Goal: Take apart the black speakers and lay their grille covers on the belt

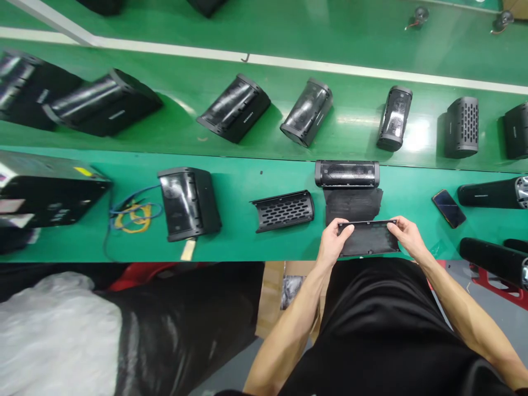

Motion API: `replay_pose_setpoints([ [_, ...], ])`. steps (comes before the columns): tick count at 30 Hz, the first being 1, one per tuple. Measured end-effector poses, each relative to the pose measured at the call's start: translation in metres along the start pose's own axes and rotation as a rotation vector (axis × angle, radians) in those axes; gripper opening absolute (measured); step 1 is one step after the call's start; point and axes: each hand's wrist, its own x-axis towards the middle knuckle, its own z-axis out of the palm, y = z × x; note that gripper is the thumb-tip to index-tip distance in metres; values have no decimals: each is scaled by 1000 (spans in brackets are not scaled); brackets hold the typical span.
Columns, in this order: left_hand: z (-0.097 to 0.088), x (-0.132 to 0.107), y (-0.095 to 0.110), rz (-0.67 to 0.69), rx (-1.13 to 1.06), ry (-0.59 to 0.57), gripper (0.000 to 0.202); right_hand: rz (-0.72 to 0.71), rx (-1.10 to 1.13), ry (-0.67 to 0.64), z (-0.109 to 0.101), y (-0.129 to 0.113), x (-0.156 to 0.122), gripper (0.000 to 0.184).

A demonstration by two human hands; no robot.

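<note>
A black speaker cover panel [368, 241] is held between my two hands at the front edge of the green bench, its hollow inner side facing me. At its left end my left hand [332, 242] grips it, thumb on the upper edge. My right hand [406, 235] pinches the right end in the same way. Just beyond the panel lies a dark sheet [352, 205], with a black speaker body [347, 175] lying sideways behind it. To the left, a slotted speaker grille [285, 212] rests on the bench.
Several black speakers, one of them here [307, 113], stand along the green conveyor [355, 104] behind the bench. Farther left are another speaker [187, 203], coiled cables [134, 215] and a black box [49, 190]. A phone [449, 209] and more speakers [490, 192] lie to the right.
</note>
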Motion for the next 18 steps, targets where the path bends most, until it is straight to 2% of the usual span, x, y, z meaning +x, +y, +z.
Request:
replay_pose_setpoints([
  [6,-8,-3,9,-123,-231,-152,58,34,164,-51,-7,8,0,49],
  [9,-11,-3,10,-156,-283,-222,59,26,218,-59,-9,11,0,47],
  [18,-13,0,4,-108,-264,-241,68,40,279,-58,-9,11,-4,49],
])
